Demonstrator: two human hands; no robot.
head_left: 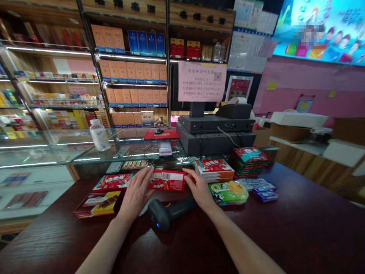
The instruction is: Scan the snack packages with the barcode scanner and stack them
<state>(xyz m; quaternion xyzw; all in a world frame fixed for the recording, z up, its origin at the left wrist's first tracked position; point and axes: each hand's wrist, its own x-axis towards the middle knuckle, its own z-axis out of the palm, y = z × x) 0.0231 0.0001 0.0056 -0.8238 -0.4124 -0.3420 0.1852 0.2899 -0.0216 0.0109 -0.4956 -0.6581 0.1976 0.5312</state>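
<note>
My left hand (137, 192) and my right hand (199, 189) hold a flat red snack pack (167, 180) by its two ends, just above the dark wooden counter (299, 228). The fingers of both hands are bent around the pack's edges. A dark handheld barcode scanner (165, 214) lies on the counter right below the pack, between my wrists, with a blue light lit. Another red pack (112, 182) lies to the left, with a dark chocolate pack (98, 203) in front of it.
A stack of red-and-white packs (214, 170), a stack of green-red packs (248, 158), a green candy bag (228, 192) and blue packets (261, 189) lie to the right. Behind are a cash register (215, 131), a glass display case (57, 150), a bottle (99, 135) and stocked shelves.
</note>
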